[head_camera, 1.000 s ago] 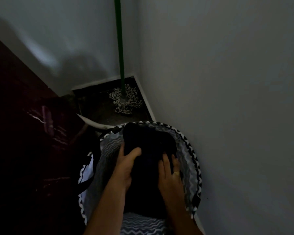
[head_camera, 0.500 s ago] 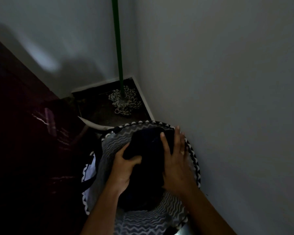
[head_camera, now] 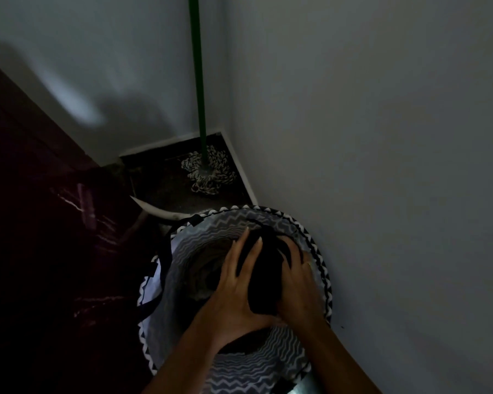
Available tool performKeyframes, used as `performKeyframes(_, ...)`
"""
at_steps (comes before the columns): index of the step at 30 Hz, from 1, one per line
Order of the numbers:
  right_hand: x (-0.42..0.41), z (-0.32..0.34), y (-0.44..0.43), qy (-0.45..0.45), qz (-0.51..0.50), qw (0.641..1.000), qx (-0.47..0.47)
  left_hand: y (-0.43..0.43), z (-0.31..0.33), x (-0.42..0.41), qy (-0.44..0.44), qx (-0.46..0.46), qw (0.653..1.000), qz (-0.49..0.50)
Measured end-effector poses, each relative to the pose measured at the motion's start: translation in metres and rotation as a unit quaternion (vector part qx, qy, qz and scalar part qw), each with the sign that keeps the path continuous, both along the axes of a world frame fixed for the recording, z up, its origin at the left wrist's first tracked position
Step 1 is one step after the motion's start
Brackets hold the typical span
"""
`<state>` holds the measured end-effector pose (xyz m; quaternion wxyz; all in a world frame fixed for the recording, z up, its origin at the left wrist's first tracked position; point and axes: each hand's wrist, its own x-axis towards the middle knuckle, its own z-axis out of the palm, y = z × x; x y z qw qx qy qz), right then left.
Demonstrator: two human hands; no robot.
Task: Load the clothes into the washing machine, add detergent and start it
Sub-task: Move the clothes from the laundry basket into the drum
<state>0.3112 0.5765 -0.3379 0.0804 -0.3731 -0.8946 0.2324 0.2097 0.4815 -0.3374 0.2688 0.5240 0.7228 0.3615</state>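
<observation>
- I am looking down into a dim corner, where a round fabric laundry basket with a grey zigzag pattern and a black-and-white triangle rim (head_camera: 323,268) is standing against the pale wall (head_camera: 382,166) on the right.
- The left hand (head_camera: 234,294) is pressing its palm and spread fingers (head_camera: 252,255) against the left side of a bunched dark black garment (head_camera: 264,277), gripping it.
- The right hand (head_camera: 298,282) is clasping the same garment from the right, its fingers curling over the far edge; a ring is showing on one finger.
- The garment is sitting between both hands, above the basket's opening and toward its right rim.
- Deeper inside the basket something else is lying there, too dark for me to tell what.
- A mop with a green pole and a black-and-white string head (head_camera: 208,172) is standing upright in the far corner.
- A dark maroon glossy surface (head_camera: 40,223) is filling the left side.
</observation>
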Motion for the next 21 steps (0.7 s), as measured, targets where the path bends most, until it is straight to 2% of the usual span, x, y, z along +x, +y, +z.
performKeyframes(3,0.007,-0.004,0.001,-0.014,0.002,1.0,-0.015,-0.003,-0.007,-0.009,0.111,0.008,0.991,-0.079)
performKeyframes(5,0.009,-0.005,0.001,-0.029,-0.001,0.999,-0.021,-0.001,-0.006,-0.014,0.191,0.035,0.976,-0.095)
performKeyframes(7,0.012,-0.006,0.0,-0.048,-0.002,0.998,-0.032,0.001,-0.003,-0.015,0.181,0.047,0.979,-0.081)
performKeyframes(9,0.013,-0.001,-0.002,-0.018,-0.022,0.998,-0.049,0.005,0.003,-0.013,0.067,0.042,0.997,0.009)
performKeyframes(11,0.011,0.011,-0.002,0.029,-0.077,0.993,-0.089,0.008,0.006,-0.013,-0.094,-0.038,0.983,0.154)
performKeyframes(12,0.01,0.017,-0.002,0.052,-0.093,0.99,-0.092,0.008,0.007,-0.014,-0.175,-0.099,0.963,0.178)
performKeyframes(13,0.009,0.023,-0.004,0.077,-0.096,0.989,-0.077,0.007,0.009,-0.014,-0.23,-0.148,0.948,0.161)
performKeyframes(15,0.011,0.028,-0.007,0.111,-0.105,0.987,-0.055,0.006,0.014,-0.014,-0.25,-0.203,0.938,0.129)
performKeyframes(17,0.01,0.033,-0.011,0.126,-0.129,0.983,-0.023,0.006,0.025,-0.012,-0.246,-0.176,0.942,0.146)
performKeyframes(18,0.009,0.032,-0.012,0.136,-0.136,0.981,-0.003,0.005,0.031,-0.008,-0.277,-0.14,0.936,0.165)
performKeyframes(19,0.008,0.034,-0.014,0.137,-0.138,0.981,0.018,0.005,0.041,-0.003,-0.329,-0.098,0.922,0.179)
performKeyframes(21,0.007,0.031,-0.013,0.111,-0.143,0.983,0.022,0.008,0.061,0.006,-0.476,-0.022,0.856,0.202)
